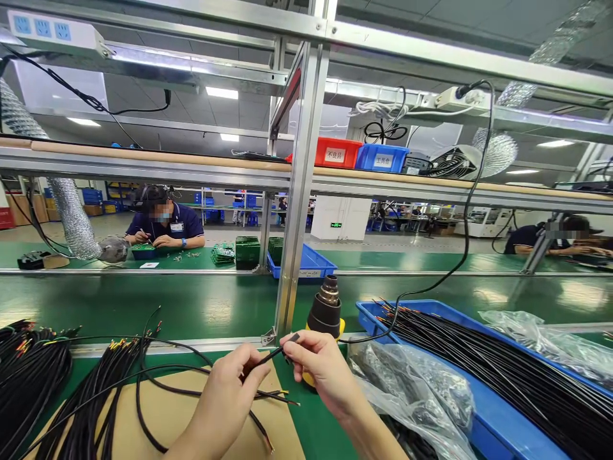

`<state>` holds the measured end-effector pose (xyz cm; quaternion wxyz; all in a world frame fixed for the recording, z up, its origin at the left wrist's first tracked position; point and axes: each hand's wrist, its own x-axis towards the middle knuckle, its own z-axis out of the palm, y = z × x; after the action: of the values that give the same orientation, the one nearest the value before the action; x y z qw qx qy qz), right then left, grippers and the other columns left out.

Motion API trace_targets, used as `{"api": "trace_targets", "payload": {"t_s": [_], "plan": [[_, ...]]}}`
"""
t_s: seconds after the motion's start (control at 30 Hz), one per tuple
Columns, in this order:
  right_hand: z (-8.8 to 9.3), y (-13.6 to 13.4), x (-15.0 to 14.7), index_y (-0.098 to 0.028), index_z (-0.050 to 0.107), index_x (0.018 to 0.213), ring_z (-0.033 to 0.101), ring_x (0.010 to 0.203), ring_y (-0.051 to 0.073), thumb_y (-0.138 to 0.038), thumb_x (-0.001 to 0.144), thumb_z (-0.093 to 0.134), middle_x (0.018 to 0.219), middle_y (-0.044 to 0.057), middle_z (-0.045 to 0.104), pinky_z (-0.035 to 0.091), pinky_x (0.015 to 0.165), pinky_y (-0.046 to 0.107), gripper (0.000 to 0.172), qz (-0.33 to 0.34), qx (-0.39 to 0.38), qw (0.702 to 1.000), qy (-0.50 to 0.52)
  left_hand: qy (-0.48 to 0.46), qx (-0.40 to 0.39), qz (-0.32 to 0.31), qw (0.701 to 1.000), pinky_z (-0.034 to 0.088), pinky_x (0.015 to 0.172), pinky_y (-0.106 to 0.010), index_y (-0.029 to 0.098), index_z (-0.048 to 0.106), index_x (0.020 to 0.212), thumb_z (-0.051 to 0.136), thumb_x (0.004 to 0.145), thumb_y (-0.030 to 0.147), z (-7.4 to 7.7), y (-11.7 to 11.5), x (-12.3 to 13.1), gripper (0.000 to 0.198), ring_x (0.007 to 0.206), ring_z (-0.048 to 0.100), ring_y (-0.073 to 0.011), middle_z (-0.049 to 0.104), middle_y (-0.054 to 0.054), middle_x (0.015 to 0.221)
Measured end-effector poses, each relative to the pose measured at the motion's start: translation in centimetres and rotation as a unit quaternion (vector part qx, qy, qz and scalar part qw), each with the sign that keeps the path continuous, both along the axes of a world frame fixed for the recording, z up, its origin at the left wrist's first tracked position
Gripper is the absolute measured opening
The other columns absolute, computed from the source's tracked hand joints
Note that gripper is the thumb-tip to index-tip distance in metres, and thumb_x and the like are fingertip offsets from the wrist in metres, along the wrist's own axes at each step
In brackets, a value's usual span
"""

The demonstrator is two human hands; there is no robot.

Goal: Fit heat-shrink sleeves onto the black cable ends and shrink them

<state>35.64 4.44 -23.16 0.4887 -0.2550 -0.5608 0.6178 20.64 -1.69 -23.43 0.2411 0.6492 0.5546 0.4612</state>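
My left hand (228, 397) pinches a thin black cable (191, 391) whose stripped coloured wire ends stick out to the right. My right hand (322, 370) pinches a short black sleeve (280, 351) at the tip of that cable, fingers closed. Just behind my right hand a black and yellow heat gun (326, 312) stands nozzle up. Loops of the held cable lie on a tan mat (177, 421) below my hands.
Bundles of black cables (33, 377) lie at the left. A blue tray (498, 415) full of black cables sits at the right, with clear plastic bags (416, 390) beside it. An aluminium post (299, 191) stands ahead. A person (165, 223) works across the green bench.
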Motion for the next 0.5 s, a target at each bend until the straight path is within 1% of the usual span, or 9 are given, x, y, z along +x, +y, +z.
{"api": "trace_targets", "payload": {"t_s": [0.03, 0.1, 0.13, 0.2, 0.3, 0.4, 0.5], "plan": [[-0.05, -0.02, -0.03, -0.011, 0.067, 0.066, 0.040, 0.041, 0.003, -0.032, 0.061, 0.071, 0.057, -0.001, 0.054, 0.037, 0.037, 0.016, 0.022, -0.009, -0.003, 1.000, 0.000, 0.031, 0.023, 0.021, 0.999, 0.030, 0.054, -0.022, 0.018, 0.046, 0.065, 0.045, 0.082, 0.028, -0.03, -0.01, 0.16, 0.020, 0.056, 0.039, -0.0108, 0.044, 0.004, 0.058], [-0.14, -0.01, -0.02, -0.012, 0.067, 0.066, 0.039, 0.041, 0.003, -0.032, 0.061, 0.072, 0.057, -0.001, 0.053, 0.037, 0.037, 0.016, 0.022, -0.011, -0.012, 1.000, 0.005, 0.066, 0.047, 0.031, 0.996, 0.030, 0.054, -0.022, 0.019, 0.047, 0.066, 0.041, 0.084, 0.029, -0.01, -0.03, 0.37, 0.021, 0.055, 0.040, -0.0111, 0.046, 0.003, 0.059], [-0.17, 0.03, 0.02, -0.012, 0.068, 0.067, 0.040, 0.041, 0.003, -0.032, 0.060, 0.072, 0.057, -0.001, 0.053, 0.037, 0.037, 0.016, 0.021, -0.004, -0.015, 1.000, 0.008, 0.072, 0.045, 0.023, 0.996, 0.030, 0.054, -0.022, 0.019, 0.046, 0.066, 0.040, 0.084, 0.029, 0.04, -0.03, 0.38, 0.022, 0.055, 0.040, -0.0110, 0.047, 0.003, 0.059], [-0.17, 0.13, 0.15, -0.013, 0.068, 0.068, 0.041, 0.041, 0.003, -0.031, 0.060, 0.072, 0.056, -0.001, 0.054, 0.037, 0.037, 0.016, 0.020, 0.014, -0.012, 1.000, 0.011, 0.067, 0.017, -0.005, 0.998, 0.032, 0.053, -0.021, 0.019, 0.046, 0.066, 0.038, 0.085, 0.030, 0.16, 0.00, 0.24, 0.023, 0.054, 0.042, -0.0106, 0.048, 0.003, 0.058], [0.06, 0.18, 0.46, -0.013, 0.069, 0.068, 0.043, 0.042, 0.004, -0.029, 0.060, 0.072, 0.055, -0.001, 0.054, 0.037, 0.038, 0.016, 0.019, 0.026, 0.010, 1.000, -0.006, 0.036, -0.039, -0.048, 0.997, 0.032, 0.049, -0.020, 0.018, 0.047, 0.067, 0.038, 0.086, 0.034, 0.41, 0.07, -0.13, 0.026, 0.050, 0.043, -0.0092, 0.051, 0.003, 0.057], [0.46, -0.02, 0.74, -0.014, 0.069, 0.069, 0.045, 0.042, 0.004, -0.028, 0.062, 0.071, 0.055, -0.002, 0.054, 0.038, 0.039, 0.016, 0.017, 0.023, 0.028, 0.999, -0.033, -0.018, -0.087, -0.086, 0.992, 0.029, 0.042, -0.018, 0.017, 0.046, 0.065, 0.039, 0.085, 0.038, 0.61, 0.19, -0.38, 0.030, 0.042, 0.039, -0.0067, 0.050, 0.003, 0.054], [0.58, -0.21, 0.67, -0.014, 0.069, 0.069, 0.046, 0.041, 0.004, -0.028, 0.061, 0.071, 0.056, -0.001, 0.055, 0.038, 0.039, 0.016, 0.016, 0.042, 0.033, 0.998, -0.042, -0.095, -0.145, -0.149, 0.974, 0.023, 0.036, -0.016, 0.017, 0.044, 0.064, 0.042, 0.082, 0.044, 0.56, 0.45, -0.49, 0.032, 0.033, 0.033, -0.0042, 0.047, 0.005, 0.047]]}}
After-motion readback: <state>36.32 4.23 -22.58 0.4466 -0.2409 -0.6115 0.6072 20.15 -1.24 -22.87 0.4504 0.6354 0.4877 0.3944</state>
